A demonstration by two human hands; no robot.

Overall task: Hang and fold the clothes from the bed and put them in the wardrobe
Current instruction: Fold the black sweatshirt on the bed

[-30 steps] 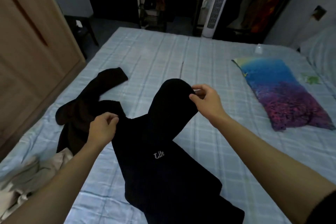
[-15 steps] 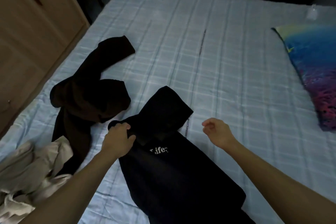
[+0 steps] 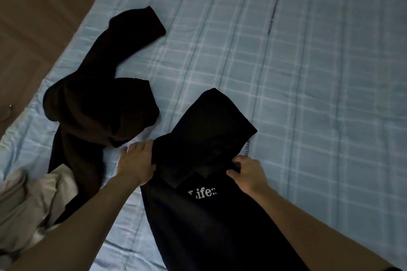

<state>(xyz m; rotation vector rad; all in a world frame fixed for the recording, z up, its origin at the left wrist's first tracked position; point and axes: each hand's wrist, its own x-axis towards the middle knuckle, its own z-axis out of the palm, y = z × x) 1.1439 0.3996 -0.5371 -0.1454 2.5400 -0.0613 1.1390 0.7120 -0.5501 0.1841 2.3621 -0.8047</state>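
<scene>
A black garment (image 3: 204,215) with white "Life" lettering lies on the light blue checked bed sheet (image 3: 308,94), its top part folded down over the body. My left hand (image 3: 136,161) grips the garment's left edge at the fold; its thumb is hidden by the cloth. My right hand (image 3: 247,172) pinches the right edge of the fold with curled fingers. To the left lies a crumpled dark brown garment (image 3: 99,105), one sleeve stretched towards the far side of the bed.
A heap of beige clothes (image 3: 26,204) sits at the bed's near left corner. A wooden wardrobe door (image 3: 33,17) stands along the bed's left side. Bare sheet stretches to the right and far side.
My right hand let go of the black garment's top after laying it down, then came back and took the right edge of the fold. My head tilted further down.
</scene>
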